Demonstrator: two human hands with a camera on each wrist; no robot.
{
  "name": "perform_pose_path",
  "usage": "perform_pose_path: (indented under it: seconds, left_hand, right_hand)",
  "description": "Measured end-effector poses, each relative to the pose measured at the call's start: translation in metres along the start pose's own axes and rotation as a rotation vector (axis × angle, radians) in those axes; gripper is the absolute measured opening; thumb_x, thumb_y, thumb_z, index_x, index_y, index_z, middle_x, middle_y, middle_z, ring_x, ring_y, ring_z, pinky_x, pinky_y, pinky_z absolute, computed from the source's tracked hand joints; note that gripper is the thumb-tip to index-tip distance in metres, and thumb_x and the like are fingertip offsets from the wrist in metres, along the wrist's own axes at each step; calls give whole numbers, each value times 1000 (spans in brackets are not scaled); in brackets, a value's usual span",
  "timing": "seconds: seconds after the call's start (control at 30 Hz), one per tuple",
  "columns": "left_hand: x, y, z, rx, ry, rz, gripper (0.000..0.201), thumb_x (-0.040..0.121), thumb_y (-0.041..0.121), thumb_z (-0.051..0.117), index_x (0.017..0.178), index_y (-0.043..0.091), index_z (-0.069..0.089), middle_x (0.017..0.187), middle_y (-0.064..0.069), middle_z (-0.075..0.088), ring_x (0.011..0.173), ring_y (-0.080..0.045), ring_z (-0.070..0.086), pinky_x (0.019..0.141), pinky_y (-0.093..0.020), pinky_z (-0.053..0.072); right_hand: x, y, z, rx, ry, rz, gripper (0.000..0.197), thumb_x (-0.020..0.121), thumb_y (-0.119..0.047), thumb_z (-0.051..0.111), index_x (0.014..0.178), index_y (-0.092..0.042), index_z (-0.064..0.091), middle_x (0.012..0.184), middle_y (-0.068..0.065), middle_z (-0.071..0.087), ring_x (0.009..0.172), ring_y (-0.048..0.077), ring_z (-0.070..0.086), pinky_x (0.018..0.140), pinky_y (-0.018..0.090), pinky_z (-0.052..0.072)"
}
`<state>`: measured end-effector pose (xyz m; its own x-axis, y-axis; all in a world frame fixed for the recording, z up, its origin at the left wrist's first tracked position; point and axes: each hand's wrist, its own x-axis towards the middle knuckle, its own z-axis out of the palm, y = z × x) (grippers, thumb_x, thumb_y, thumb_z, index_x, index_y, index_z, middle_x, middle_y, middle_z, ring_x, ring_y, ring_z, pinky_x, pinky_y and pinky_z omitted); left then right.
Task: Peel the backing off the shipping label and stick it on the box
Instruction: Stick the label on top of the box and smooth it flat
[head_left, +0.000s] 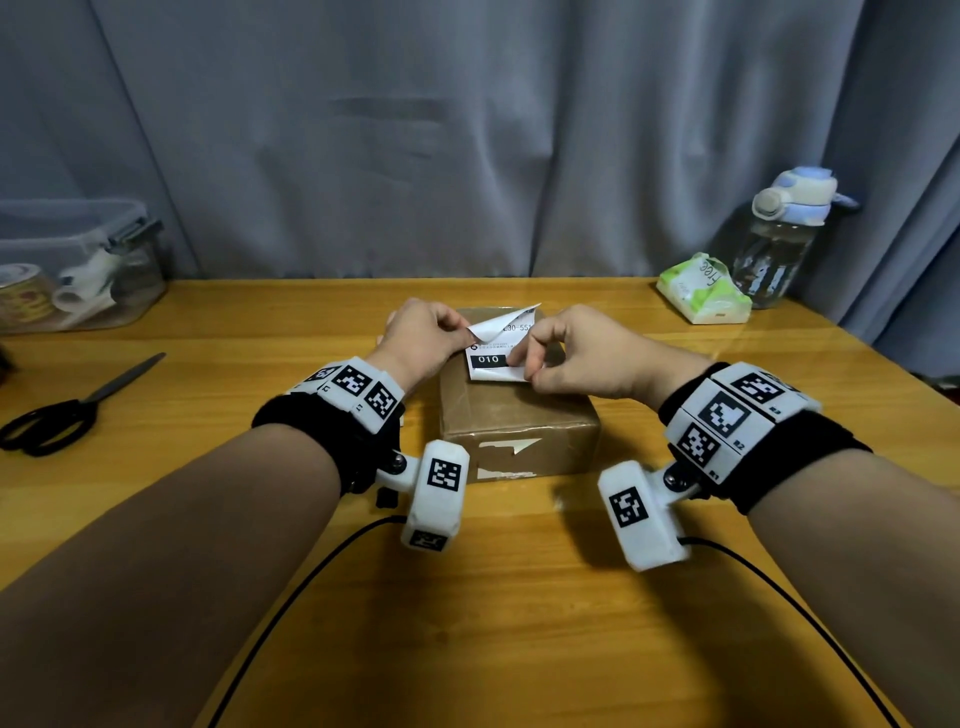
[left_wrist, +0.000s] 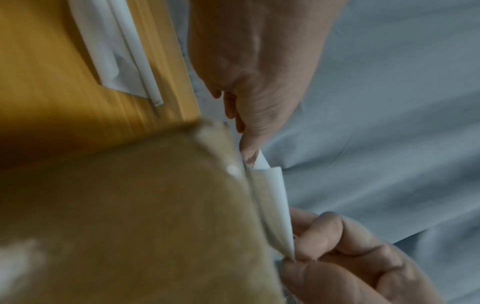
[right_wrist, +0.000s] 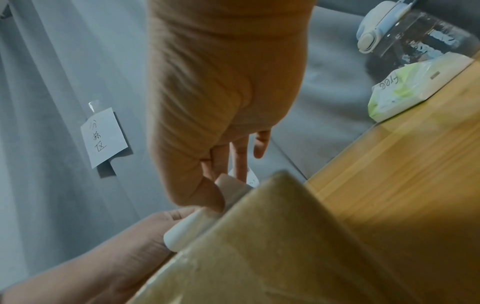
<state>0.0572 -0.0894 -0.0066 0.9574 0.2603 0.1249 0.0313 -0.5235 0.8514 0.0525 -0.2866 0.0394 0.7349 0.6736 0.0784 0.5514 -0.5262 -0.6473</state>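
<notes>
Above the box (head_left: 511, 410) on the tabletop (head_left: 519, 597), label (head_left: 498, 347) pinched by both hands: left hand (head_left: 423, 335) curling one layer back, right hand (head_left: 576, 356) gripping the near corner. Peeling partly done, judging by the curl; sticking not yet begun.

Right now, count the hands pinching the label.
2. The left hand pinches the label at its curled-up left corner; the right hand pinches its near right corner. Both hold it just over the box.
</notes>
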Motion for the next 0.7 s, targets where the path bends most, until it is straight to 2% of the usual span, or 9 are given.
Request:
perform_pose_path:
  seconds: [0.17,0.27,0.33,0.4,0.43,0.53,0.6,0.67,0.7]
  left_hand:
    - [9,-13,5,68,2,1,19,46,59,63,60,48,67,92,-2,70,103,-35,62,91,-52,51]
    - [-10,5,-2,129,41,-22,13,66,41,73,58,36,64,96,2,55,111,-31,54,100,-47,43]
    - [-12,8,-2,195,62,-13,13,74,35,73,72,33,61,102,1,44,117,-27,44,105,-44,37]
    - [-16,10,-2,253,26,1,25,72,45,73,85,29,59,106,2,38,118,-23,38,106,-42,34]
    - [-17,10,-2,268,10,7,31,70,49,73,88,29,58,107,2,36,118,-22,36,106,-41,34]
    - [-19,10,-5,300,-8,6,35,70,52,72,92,29,57,108,5,33,118,-21,35,107,-43,33]
    - [-19,10,-9,334,-8,1,39,70,54,71,98,28,58,112,5,34,119,-20,35,105,-43,34]
    - [-21,11,-10,364,-14,-6,52,69,58,70,109,28,55,121,3,35,120,-20,35,104,-42,34]
    - [-22,13,-9,373,-24,-3,59,68,59,70,115,27,52,126,2,34,121,-20,34,105,-43,34]
  right_hand:
    - [0,2,3,-6,-31,8,22,72,-4,68,59,-21,62,101,2,71,104,16,64,100,40,48]
    - [1,0,2,11,-47,7,19,73,-9,64,62,-23,60,99,5,71,104,21,64,100,43,48]
    - [1,-4,2,61,-41,3,16,75,-11,60,69,-25,54,91,10,69,94,28,64,90,41,51]
    - [1,-7,3,77,-32,15,10,75,-20,56,72,-25,47,75,6,61,73,24,54,70,33,43]
    - [1,-6,3,57,-17,23,9,73,-27,54,72,-25,45,73,3,57,72,20,50,68,33,38]
    - [-4,8,-5,59,28,57,17,68,-44,48,67,-28,45,80,-3,58,96,22,59,86,40,43]
    - [-9,18,-11,150,65,80,13,79,-33,48,68,-26,46,81,-7,61,106,19,62,97,42,41]
    - [-9,21,-13,205,73,87,18,88,-19,44,70,-23,47,80,-9,60,106,16,61,97,39,39]
    - [-8,18,-11,200,68,91,18,87,-20,45,70,-25,48,81,-8,60,106,18,60,97,40,39]
